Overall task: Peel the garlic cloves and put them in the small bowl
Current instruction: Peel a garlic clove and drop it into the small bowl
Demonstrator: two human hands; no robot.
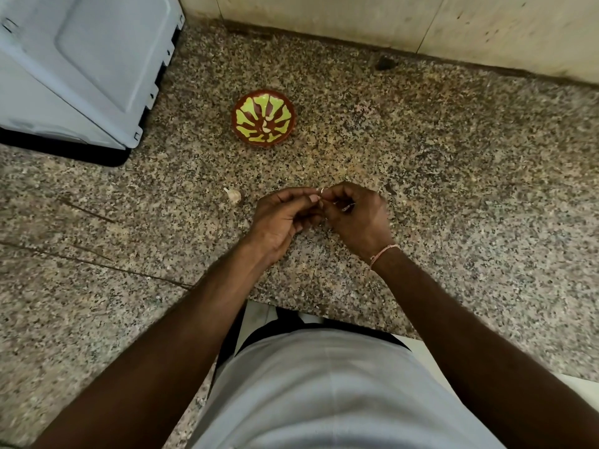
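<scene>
A small brown bowl point(263, 118) with a yellow-green pattern stands on the speckled granite counter point(453, 176); a pale peeled clove point(267, 124) lies inside it. Below the bowl, my left hand point(282, 218) and my right hand point(356, 215) meet fingertip to fingertip and pinch a small garlic clove point(321, 193), mostly hidden by the fingers. A piece of garlic with skin point(234, 196) lies on the counter just left of my left hand.
A pale grey appliance point(81, 69) fills the upper left corner of the counter. A tiled wall point(389, 24) runs along the back. Bits of garlic skin lie scattered near my hands. The counter's front edge is at my waist.
</scene>
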